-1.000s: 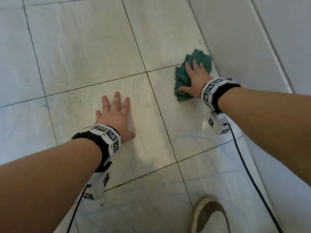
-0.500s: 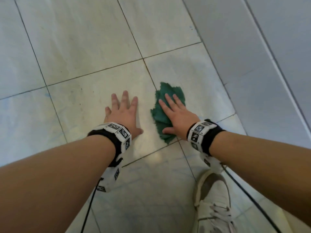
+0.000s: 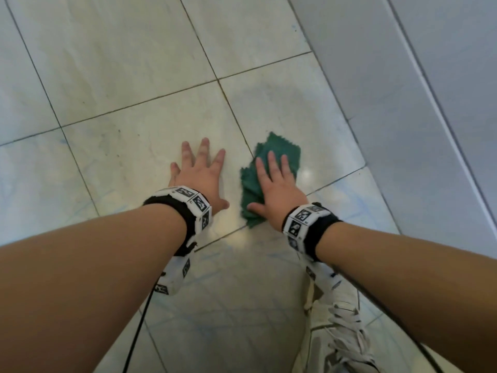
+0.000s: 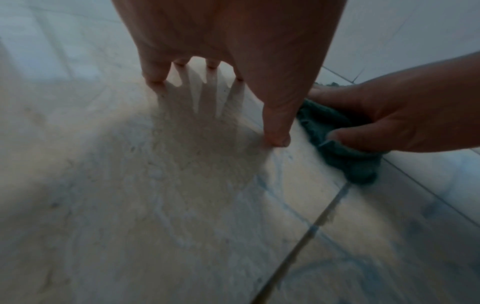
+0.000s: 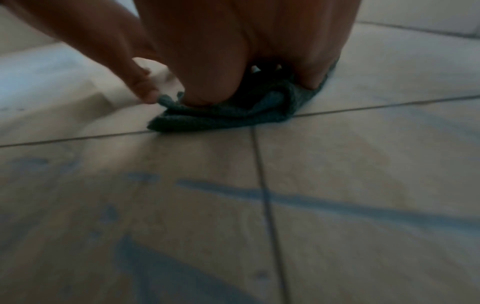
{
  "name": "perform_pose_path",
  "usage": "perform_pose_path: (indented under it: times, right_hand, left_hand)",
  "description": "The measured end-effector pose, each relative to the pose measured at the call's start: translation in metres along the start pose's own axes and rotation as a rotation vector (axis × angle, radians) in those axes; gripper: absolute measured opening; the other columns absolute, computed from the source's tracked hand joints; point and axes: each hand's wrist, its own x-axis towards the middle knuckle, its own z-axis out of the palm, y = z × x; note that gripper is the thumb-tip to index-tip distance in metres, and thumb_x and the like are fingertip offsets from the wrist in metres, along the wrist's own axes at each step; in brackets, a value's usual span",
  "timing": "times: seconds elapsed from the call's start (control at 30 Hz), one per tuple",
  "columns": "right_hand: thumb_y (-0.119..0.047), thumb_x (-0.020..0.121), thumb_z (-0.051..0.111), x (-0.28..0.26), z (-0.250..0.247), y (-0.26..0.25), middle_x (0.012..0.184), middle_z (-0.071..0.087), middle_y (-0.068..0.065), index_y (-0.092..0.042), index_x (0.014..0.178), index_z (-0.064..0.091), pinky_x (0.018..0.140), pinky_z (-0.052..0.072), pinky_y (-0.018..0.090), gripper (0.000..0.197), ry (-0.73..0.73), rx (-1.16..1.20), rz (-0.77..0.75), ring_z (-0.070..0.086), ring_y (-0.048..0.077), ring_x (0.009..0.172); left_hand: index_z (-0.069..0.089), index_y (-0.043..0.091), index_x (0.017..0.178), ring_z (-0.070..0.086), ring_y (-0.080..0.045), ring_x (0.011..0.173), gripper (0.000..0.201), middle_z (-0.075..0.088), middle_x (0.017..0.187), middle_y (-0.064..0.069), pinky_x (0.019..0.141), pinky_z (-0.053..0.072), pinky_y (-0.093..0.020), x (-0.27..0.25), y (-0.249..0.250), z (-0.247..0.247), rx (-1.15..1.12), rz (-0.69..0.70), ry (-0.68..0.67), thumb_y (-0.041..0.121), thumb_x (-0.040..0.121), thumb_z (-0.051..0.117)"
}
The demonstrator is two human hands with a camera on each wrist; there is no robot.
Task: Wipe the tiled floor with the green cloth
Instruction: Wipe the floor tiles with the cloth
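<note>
The right hand [image 3: 278, 191] lies flat on the crumpled green cloth [image 3: 269, 157], fingers straight, pressing it onto the tiled floor [image 3: 121, 76] beside a grout line. The left hand [image 3: 200, 176] rests spread on bare tile, holding nothing (its thumb seems just clear of the cloth).

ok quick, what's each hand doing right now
Left hand: open, fingers spread flat on the tiled floor, holding nothing.
Right hand: open, fingers straight, pressing the green cloth onto the floor.

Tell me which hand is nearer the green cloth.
Right. The right hand presses flat on the green cloth; the left hand rests on bare tile beside it, not touching.
</note>
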Motion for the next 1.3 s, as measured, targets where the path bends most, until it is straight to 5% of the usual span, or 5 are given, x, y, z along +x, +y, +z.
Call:
perform_pose_path:
  times: [0.17, 0.37, 0.7, 1.0, 1.3]
  right_hand:
    - [-0.059, 0.092, 0.054, 0.0, 0.002, 0.024, 0.161, -0.029, 0.009, -0.021, 0.156, -0.02, 0.122, -0.003, 0.042, 0.105, -0.024, -0.036, -0.027, -0.023, 0.032, 0.149]
    - [-0.063, 0.096, 0.043, -0.01, -0.003, 0.081, 0.161, -0.025, 0.021, -0.01, 0.154, -0.022, 0.123, -0.004, 0.046, 0.101, -0.048, 0.049, 0.341, -0.017, 0.042, 0.149]
    - [-0.065, 0.092, 0.048, -0.022, 0.023, 0.004, 0.16, -0.031, 0.01, -0.021, 0.154, -0.023, 0.123, 0.0, 0.045, 0.104, -0.079, -0.09, -0.046, -0.025, 0.035, 0.148]
    - [-0.066, 0.095, 0.041, 0.035, -0.03, 0.103, 0.164, -0.014, 0.02, -0.013, 0.157, -0.014, 0.123, 0.0, 0.045, 0.099, 0.067, 0.073, 0.476, -0.007, 0.041, 0.151]
    - [-0.067, 0.095, 0.039, -0.002, 0.013, -0.026, 0.159, -0.022, 0.027, -0.004, 0.154, -0.02, 0.121, -0.005, 0.054, 0.105, -0.009, 0.08, 0.273, -0.018, 0.048, 0.147]
  left_hand:
    - [-0.009, 0.033, 0.156, -0.022, -0.036, 0.148, 0.111, -0.029, 0.16, 0.0, 0.12, 0.009, -0.057, -0.001, 0.0, -0.002, -0.015, -0.005, -0.018, 0.047, 0.083, 0.073]
    - [-0.008, 0.034, 0.156, -0.022, -0.036, 0.148, 0.113, -0.028, 0.161, 0.001, 0.12, 0.01, -0.059, 0.0, -0.007, -0.001, -0.005, 0.009, -0.03, 0.046, 0.081, 0.075]
    - [-0.011, 0.036, 0.155, -0.024, -0.038, 0.147, 0.119, -0.031, 0.159, 0.0, 0.119, 0.009, -0.061, 0.006, -0.003, -0.004, 0.001, -0.012, -0.052, 0.047, 0.077, 0.078]
    - [-0.009, 0.037, 0.155, -0.024, -0.037, 0.147, 0.117, -0.03, 0.16, 0.001, 0.119, 0.009, -0.061, 0.005, -0.003, -0.005, -0.015, -0.015, -0.049, 0.046, 0.078, 0.077]
    - [-0.01, 0.035, 0.156, -0.023, -0.039, 0.147, 0.116, -0.029, 0.16, 0.0, 0.118, 0.009, -0.062, 0.007, 0.0, -0.005, -0.011, -0.017, -0.032, 0.045, 0.078, 0.077]
